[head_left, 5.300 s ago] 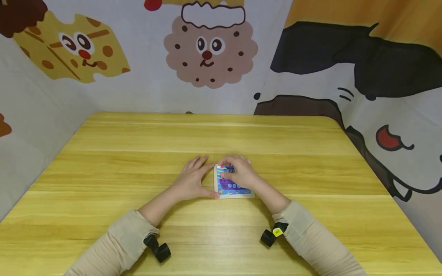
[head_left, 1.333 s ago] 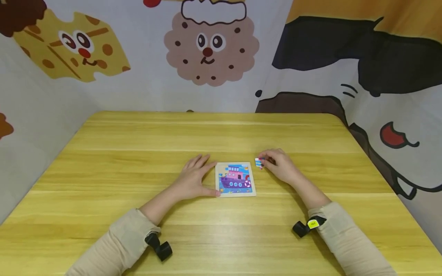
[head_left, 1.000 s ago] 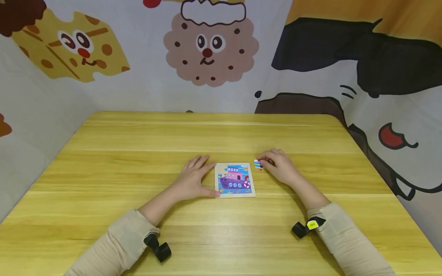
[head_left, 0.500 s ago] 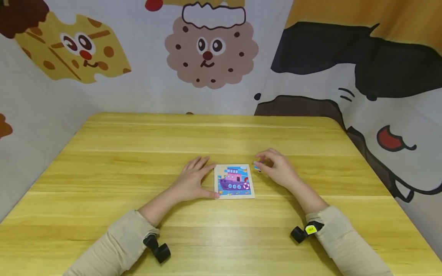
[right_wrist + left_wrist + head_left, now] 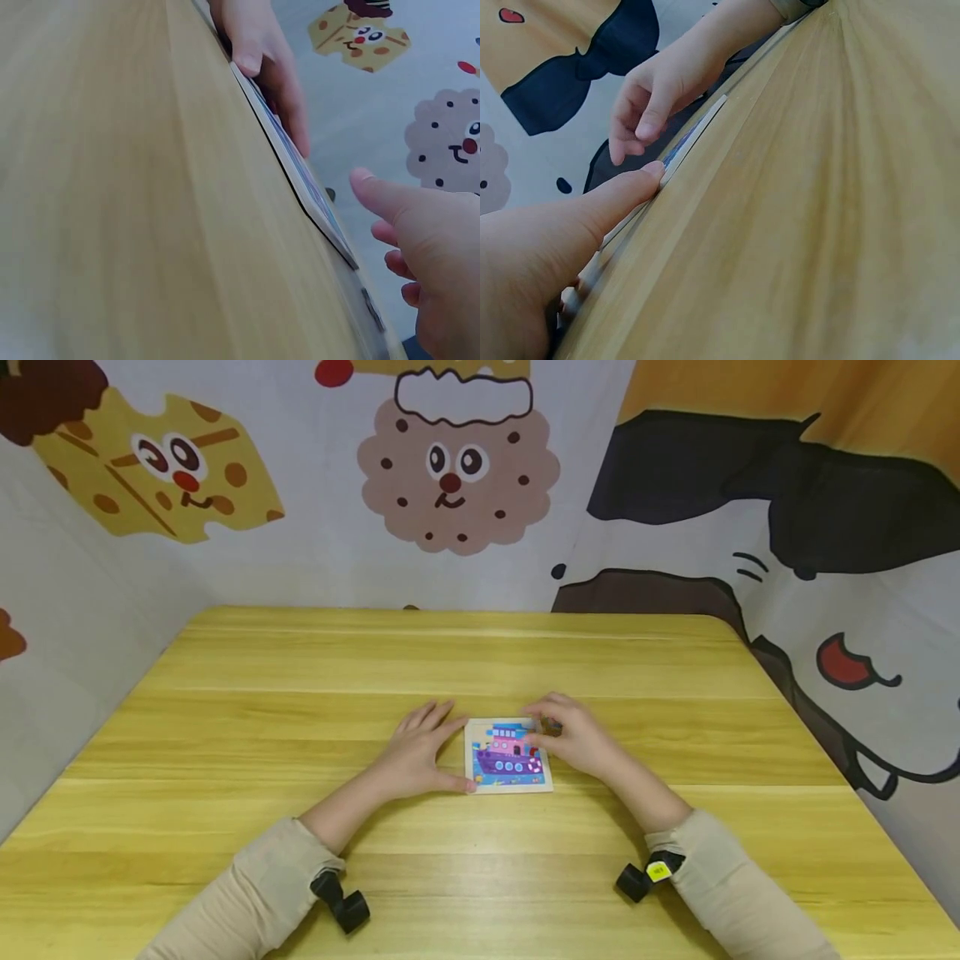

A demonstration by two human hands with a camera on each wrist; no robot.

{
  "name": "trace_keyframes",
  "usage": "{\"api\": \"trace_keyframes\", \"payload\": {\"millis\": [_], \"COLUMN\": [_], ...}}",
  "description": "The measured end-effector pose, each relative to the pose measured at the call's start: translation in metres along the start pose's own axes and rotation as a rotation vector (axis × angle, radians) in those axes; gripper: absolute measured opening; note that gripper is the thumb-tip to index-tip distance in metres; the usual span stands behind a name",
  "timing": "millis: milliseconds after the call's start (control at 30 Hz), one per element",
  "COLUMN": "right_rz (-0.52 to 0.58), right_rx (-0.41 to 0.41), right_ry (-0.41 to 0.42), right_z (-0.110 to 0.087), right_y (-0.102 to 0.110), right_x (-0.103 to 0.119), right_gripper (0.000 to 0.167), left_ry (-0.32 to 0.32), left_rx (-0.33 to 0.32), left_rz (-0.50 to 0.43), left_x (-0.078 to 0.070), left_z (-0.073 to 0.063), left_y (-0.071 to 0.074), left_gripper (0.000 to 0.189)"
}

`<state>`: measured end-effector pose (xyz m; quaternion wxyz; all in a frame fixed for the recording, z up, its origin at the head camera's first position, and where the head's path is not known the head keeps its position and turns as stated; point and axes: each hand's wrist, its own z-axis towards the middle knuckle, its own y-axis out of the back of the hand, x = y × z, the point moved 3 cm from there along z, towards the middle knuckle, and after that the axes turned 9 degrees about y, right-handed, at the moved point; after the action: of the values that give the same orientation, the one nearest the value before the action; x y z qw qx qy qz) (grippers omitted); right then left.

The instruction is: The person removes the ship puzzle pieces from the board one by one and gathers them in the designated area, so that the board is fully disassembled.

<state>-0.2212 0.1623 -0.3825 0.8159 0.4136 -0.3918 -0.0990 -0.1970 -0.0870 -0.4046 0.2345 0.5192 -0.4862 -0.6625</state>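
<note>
A square jigsaw puzzle (image 5: 509, 766) with a purple and pink ship lies on the table in a pale frame. Its upper left part shows bare beige backing. My left hand (image 5: 417, 755) spans the puzzle's left side, straight thumb at the near corner and index finger at the far one. Above the puzzle's upper right corner hovers my right hand (image 5: 576, 739), fingers loosely bent, nothing pinched. A loose puzzle piece (image 5: 373, 309) lies on the table just beyond the puzzle's right side in the right wrist view; in the head view my right hand mostly hides it.
The wooden table (image 5: 300, 877) stretches around the puzzle on all sides. Behind it hangs a cartoon-printed curtain (image 5: 300, 560). A black camera mount (image 5: 341, 902) sits on the left wrist and another (image 5: 648, 877) on the right.
My right hand took a piece off the puzzle, set it down to the right and let go. It has since moved left, back over the puzzle's corner. The left hand has stayed put.
</note>
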Motion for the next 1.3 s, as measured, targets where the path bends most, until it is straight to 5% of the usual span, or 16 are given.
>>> {"api": "trace_keyframes", "payload": {"millis": [667, 1300], "right_rz": [-0.016, -0.073], "right_rx": [0.238, 0.301], "right_ry": [0.121, -0.015], "right_z": [0.031, 0.038], "right_y": [-0.019, -0.021], "right_x": [0.001, 0.008], "right_gripper": [0.037, 0.027], "left_ry": [0.003, 0.006], "left_rx": [0.004, 0.01], "left_rz": [-0.013, -0.03], "left_x": [0.001, 0.001], "left_z": [0.002, 0.003], "left_y": [-0.001, 0.0], "left_gripper": [0.107, 0.108]}}
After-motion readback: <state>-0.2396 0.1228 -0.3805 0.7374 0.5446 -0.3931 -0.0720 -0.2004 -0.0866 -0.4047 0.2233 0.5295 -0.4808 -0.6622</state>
